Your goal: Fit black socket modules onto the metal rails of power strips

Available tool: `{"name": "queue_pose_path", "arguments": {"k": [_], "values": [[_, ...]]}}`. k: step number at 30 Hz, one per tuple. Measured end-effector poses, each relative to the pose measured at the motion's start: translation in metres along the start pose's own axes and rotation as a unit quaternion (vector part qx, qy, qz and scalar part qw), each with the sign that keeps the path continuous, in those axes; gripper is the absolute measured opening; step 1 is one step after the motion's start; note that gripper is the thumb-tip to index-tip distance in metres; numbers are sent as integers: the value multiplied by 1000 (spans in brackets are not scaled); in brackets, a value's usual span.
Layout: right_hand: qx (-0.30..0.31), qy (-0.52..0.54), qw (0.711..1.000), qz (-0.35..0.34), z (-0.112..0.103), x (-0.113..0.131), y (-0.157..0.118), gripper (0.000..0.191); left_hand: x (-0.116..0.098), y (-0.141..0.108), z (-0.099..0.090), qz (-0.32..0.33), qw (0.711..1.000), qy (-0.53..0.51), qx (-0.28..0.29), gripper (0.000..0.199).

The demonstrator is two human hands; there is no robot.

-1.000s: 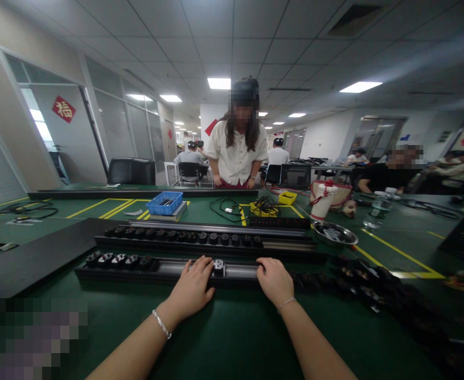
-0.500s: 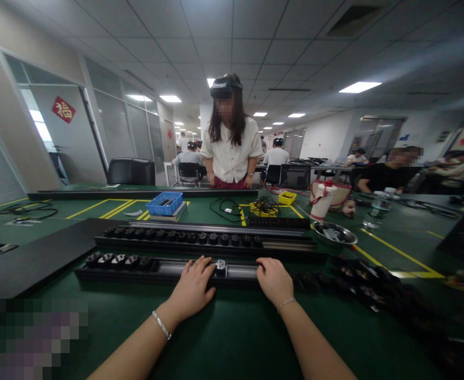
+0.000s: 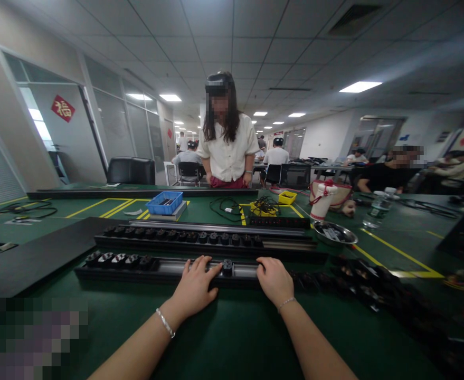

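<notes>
A long black rail (image 3: 164,275) with a bare metallic channel lies across the bench in front of me. Several small socket-like modules (image 3: 119,259) sit in its left end. One dark module (image 3: 227,267) stands by itself in the channel between my hands. My left hand (image 3: 195,279) lies over the rail with fingers spread, its index fingertip against that module's left side. Farther right, my right hand (image 3: 275,281) grips the rail with curled fingers, apart from the module. Its fingertips are partly hidden.
Behind lies a second rail (image 3: 176,244) filled with dark modules. Loose black modules (image 3: 368,282) are heaped at right, near a metal bowl (image 3: 334,233) and a water bottle (image 3: 378,208). A blue bin (image 3: 165,203) stands farther back. Across the bench stands a person (image 3: 227,142).
The lone module has shifted slightly right along the channel and looks darker now. My left index finger has stretched out after it. My right hand has stayed put. The person opposite has turned their head.
</notes>
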State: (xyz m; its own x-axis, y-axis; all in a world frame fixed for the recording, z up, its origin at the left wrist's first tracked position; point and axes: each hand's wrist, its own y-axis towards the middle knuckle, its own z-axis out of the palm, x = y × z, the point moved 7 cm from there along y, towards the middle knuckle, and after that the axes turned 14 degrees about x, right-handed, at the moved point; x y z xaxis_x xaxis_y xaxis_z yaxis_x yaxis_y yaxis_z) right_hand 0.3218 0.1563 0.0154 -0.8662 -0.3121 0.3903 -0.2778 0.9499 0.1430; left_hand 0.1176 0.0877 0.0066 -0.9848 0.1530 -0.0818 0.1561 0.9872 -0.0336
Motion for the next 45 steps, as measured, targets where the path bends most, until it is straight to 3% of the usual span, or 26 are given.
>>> {"name": "queue_pose_path", "arguments": {"k": [9, 19, 29, 36, 39, 43, 45], "values": [[4, -6, 1000, 0, 1, 0, 1, 31, -4, 0, 2, -4, 1000, 14, -8, 62], [-9, -3, 1000, -3, 1, -2, 1, 30, -18, -1, 10, 67, 997, 24, -13, 67], [-19, -12, 1000, -14, 0, 0, 0, 30, -16, 4, 9, 34, 999, 9, -8, 65], [-23, -73, 997, -22, -2, 11, -3, 33, -18, 4, 5, 18, 1000, 4, -6, 65], [-36, -64, 996, -56, -3, 24, -6, 36, -18, 4, 4, 17, 1000, 4, -3, 65], [3, -50, 985, -163, 6, 49, -11, 39, -18, 5, 5, 17, 1000, 2, -5, 65], [6, -48, 984, -171, 9, 55, -12, 37, -18, 5, 5, 18, 1000, 3, -9, 64]]}}
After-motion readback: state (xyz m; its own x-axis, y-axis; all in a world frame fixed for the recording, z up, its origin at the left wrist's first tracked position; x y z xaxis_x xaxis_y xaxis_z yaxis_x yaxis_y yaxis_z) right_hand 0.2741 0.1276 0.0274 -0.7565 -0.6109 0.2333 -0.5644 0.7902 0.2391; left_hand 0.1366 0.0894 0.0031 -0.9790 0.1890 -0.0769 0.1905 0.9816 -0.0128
